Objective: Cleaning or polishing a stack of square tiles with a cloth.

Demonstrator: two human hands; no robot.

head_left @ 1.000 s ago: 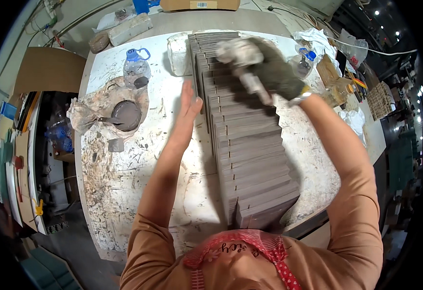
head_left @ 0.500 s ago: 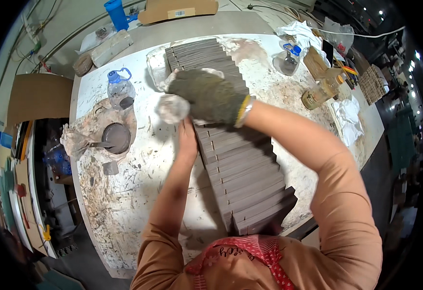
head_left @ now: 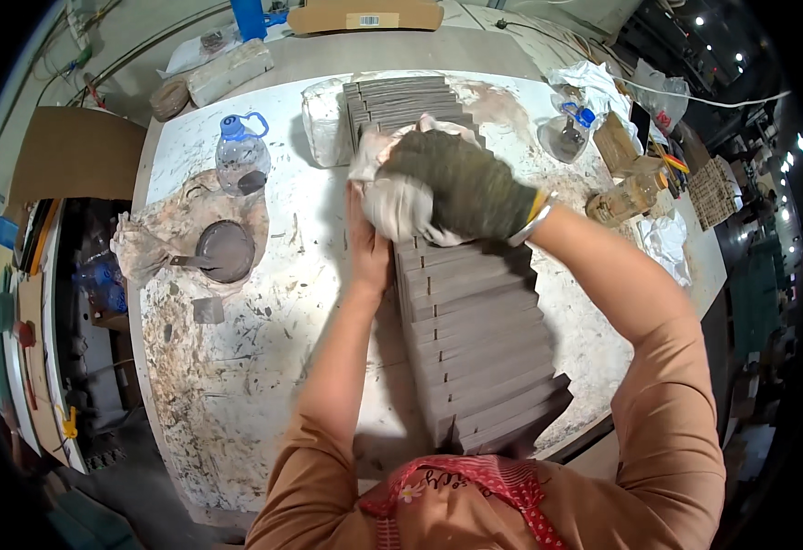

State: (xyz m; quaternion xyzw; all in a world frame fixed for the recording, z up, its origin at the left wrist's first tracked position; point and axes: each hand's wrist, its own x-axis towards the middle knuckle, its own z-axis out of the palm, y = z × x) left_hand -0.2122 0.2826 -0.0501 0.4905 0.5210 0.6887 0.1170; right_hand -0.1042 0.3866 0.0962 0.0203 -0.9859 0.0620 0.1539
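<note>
A long row of grey-brown, notched slabs (head_left: 475, 339) stands packed together, running from near my body toward the far side of the table. My right hand (head_left: 456, 183), in a dark green work glove with a yellow cuff, is closed on a crumpled whitish cloth (head_left: 399, 203) and presses it onto the top of the row; motion blurs it. Bare and stretched out, my left hand (head_left: 369, 243) lies along the row's left side, its fingers partly covered by the cloth. What the cloth covers on the slabs is hidden.
Left on the stained white table (head_left: 264, 367) are a round dish of grey paste (head_left: 227, 252) with a tool in it, a grey square piece (head_left: 207, 311) and a blue-capped bottle (head_left: 241, 160). At right stand another bottle (head_left: 566, 136), a yellowish bottle (head_left: 623, 202) and white paper (head_left: 665, 246).
My right hand and the cloth have moved right across the top of the row. My left hand stays at the row's left side, slightly farther along. The whole view has shifted a little.
</note>
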